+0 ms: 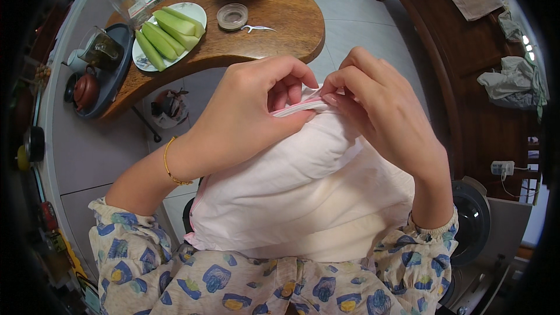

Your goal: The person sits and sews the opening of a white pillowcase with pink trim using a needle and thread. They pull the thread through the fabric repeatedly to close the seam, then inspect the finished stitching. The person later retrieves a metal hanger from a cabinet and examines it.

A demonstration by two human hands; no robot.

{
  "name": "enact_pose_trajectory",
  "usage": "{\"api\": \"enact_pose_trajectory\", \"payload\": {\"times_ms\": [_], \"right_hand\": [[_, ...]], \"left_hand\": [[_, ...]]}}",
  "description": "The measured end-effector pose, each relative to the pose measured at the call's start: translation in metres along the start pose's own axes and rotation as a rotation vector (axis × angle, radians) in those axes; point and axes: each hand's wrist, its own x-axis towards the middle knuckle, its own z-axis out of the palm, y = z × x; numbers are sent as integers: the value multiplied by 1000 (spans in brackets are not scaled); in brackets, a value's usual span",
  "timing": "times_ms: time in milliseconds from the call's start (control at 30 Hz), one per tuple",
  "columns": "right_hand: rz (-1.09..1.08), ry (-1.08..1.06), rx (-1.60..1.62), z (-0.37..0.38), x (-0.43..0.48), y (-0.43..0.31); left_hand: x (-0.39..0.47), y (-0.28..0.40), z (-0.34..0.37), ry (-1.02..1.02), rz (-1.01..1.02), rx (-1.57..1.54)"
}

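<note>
A white cloth cover (271, 197) with pink edging lies bunched across my lap. It looks like a small pillowcase or cushion cover, with a padded bulge inside its upper part. My left hand (249, 105) pinches its far edge between thumb and fingers, where a pale zipper (302, 106) with pink trim runs. Beside it, the fingertips of my right hand (380, 100) grip the same edge at the zipper's right part. Those fingertips hide whatever small piece lies between them. The two hands are close together but apart.
A wooden table (280, 22) ahead holds a plate (201, 11) of melon slices (168, 35), a round lidded container (232, 16), a floss pick (258, 28) and a tea tray (118, 83) with a clay teapot (85, 89). A plastic bag (170, 113) is below. Wooden furniture (477, 96) stands right.
</note>
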Motion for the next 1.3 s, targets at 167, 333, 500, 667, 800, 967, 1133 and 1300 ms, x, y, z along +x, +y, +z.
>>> {"api": "enact_pose_trajectory", "payload": {"times_ms": [167,333,500,667,800,967,1133,1300], "right_hand": [[5,-62,31,-3,1,3],[44,-34,133,-2,1,3],[59,9,222,1,-1,6],[-10,157,73,-14,-8,9],[-13,93,-35,-17,-14,2],[72,113,19,-9,-15,-2],[-119,246,-252,-6,-17,-1],[-191,378,-298,8,-17,2]], "left_hand": [[0,0,1,-3,6,-9],[0,0,-1,5,-32,-37],[1,-1,-2,-2,-106,-58],[4,-4,-4,0,-183,-195],[4,-5,-5,-7,-197,-252],[1,-2,-7,-25,-210,-253],[-1,0,-11,-24,-197,-316],[-4,-1,-8,99,-37,-263]]}}
